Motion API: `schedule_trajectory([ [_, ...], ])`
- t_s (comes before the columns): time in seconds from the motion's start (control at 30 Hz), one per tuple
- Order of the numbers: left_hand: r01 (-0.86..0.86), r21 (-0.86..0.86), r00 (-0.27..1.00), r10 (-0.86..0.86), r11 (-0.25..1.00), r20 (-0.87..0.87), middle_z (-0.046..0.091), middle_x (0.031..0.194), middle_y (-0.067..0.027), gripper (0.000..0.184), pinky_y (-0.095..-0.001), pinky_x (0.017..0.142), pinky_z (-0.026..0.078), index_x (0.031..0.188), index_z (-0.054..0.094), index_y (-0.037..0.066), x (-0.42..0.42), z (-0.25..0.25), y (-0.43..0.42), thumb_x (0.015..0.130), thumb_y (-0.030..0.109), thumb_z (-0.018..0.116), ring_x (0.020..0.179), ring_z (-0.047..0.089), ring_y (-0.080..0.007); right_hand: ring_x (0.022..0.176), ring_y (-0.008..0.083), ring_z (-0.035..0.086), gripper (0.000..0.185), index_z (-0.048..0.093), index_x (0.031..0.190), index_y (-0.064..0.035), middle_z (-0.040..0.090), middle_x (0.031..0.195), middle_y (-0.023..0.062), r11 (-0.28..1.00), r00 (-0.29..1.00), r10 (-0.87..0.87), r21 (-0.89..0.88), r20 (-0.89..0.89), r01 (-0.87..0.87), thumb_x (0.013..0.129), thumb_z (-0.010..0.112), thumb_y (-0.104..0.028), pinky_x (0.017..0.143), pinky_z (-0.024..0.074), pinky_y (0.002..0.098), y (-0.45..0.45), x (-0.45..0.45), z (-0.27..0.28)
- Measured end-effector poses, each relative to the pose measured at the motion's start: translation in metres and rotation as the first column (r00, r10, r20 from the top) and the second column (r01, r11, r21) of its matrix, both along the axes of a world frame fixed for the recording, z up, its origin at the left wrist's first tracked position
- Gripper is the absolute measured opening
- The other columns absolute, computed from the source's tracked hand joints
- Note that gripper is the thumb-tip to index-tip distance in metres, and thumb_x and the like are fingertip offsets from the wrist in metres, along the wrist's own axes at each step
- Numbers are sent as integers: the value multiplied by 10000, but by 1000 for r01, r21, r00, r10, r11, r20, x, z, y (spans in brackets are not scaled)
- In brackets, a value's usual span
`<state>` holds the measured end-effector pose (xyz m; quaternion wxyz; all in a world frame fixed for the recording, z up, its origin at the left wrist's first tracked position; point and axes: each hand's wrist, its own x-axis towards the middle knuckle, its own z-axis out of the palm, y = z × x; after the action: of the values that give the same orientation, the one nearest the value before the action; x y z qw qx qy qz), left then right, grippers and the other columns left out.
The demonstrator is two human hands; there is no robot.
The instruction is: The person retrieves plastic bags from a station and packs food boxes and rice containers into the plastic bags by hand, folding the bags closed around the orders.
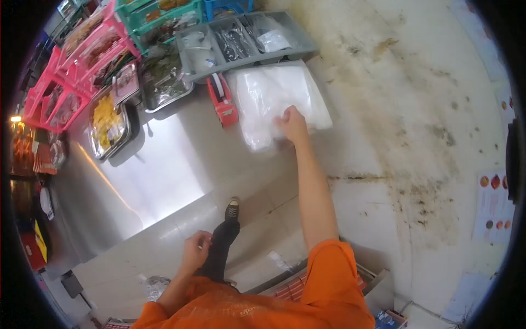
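A stack of clear plastic bags [279, 90] lies on the steel counter below a grey divided tray. My right hand [293, 123] reaches out to it, its fingers pinched on the lower part of the top plastic bag. The bag's lower left edge is blurred and hangs a little loose. Close to my body, over the floor, my left hand [196, 248] is held with its fingers curled in. Nothing shows in the left hand.
A red tape dispenser [223, 104] stands beside the bags. The grey tray [246, 41] holds cutlery and packets. Food trays [109, 123] and pink baskets [66, 82] fill the counter's left. A stained wall [405, 137] rises at the right.
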<state>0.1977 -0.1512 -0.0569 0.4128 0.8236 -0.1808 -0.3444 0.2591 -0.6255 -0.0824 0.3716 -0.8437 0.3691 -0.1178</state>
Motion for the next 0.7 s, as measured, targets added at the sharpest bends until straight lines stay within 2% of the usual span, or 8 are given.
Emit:
schedule_trajectory([
  [0.1, -25, -33, 991, 29, 999, 128, 664, 784, -129, 122, -336, 688, 514, 950, 643, 19, 54, 24, -66, 849, 2, 577, 751, 667, -252, 862, 330, 624, 139, 641, 890, -13, 650, 896, 144, 991, 967, 6, -131, -253, -41, 882, 617, -149, 785, 494, 425, -38, 30, 2],
  [0.2, 198, -138, 928, -140, 970, 346, 653, 849, -121, 123, -346, 736, 504, 942, 637, 26, 75, 44, -136, 836, -17, 592, 838, 653, -274, 883, 347, 611, 147, 629, 880, -13, 650, 944, 141, 930, 989, -4, -365, -150, -52, 909, 572, -146, 789, 479, 448, -57, 32, -14],
  [0.3, 444, -153, 795, -309, 883, 522, 603, 1077, -145, 231, -410, 868, 477, 1024, 607, 39, 98, 44, -227, 800, -11, 617, 1047, 571, -342, 889, 362, 603, 169, 623, 873, -16, 640, 970, 152, 864, 966, 256, -454, 23, -218, 921, 535, -152, 784, 471, 464, -68, 22, 0],
  [0.43, 626, -201, 600, -301, 753, 742, 524, 1221, -190, 387, -429, 952, 453, 1153, 537, 15, 123, 15, -355, 776, 25, 626, 1128, 520, -367, 777, 386, 575, 186, 593, 838, -15, 620, 893, 174, 909, 953, 289, -337, 93, -243, 934, 510, -151, 718, 475, 431, -64, 5, 29],
  [0.5, 457, -214, 666, -172, 863, 726, 567, 1169, -194, 356, -438, 951, 452, 1146, 566, 19, 134, -10, -388, 799, 82, 605, 1128, 528, -374, 709, 404, 547, 209, 567, 820, -5, 604, 848, 178, 970, 954, 213, -162, 211, -181, 946, 497, -156, 676, 472, 411, -46, -4, 76],
  [0.6, 776, 273, 363, -757, 568, 543, 612, 1096, -193, 359, -460, 938, 457, 1155, 594, 27, 178, -15, -407, 863, 234, 568, 1108, 544, -383, 630, 279, 560, 317, 559, 828, -43, 603, 779, 83, 977, 946, -130, -126, 298, 174, 1004, 457, -286, 591, 456, 325, 13, -78, 114],
  [0.67, 741, 447, 410, -865, 501, 289, 607, 1155, -204, 478, -463, 954, 448, 1182, 587, 19, 187, -15, -405, 861, 373, 566, 1124, 550, -372, 673, 180, 574, 362, 582, 875, -73, 597, 806, 35, 716, 590, -697, 355, 408, 601, 1011, 447, -381, 588, 455, 262, 53, -125, 162],
  [0.7, 731, 532, 409, -898, 427, 159, 604, 1184, -209, 543, -464, 962, 443, 1195, 583, 15, 188, -12, -407, 861, 442, 564, 1132, 553, -367, 704, 140, 573, 377, 593, 904, -88, 595, 832, 24, 234, 155, -972, 806, 177, 544, 1007, 446, -419, 594, 455, 236, 72, -136, 214],
])
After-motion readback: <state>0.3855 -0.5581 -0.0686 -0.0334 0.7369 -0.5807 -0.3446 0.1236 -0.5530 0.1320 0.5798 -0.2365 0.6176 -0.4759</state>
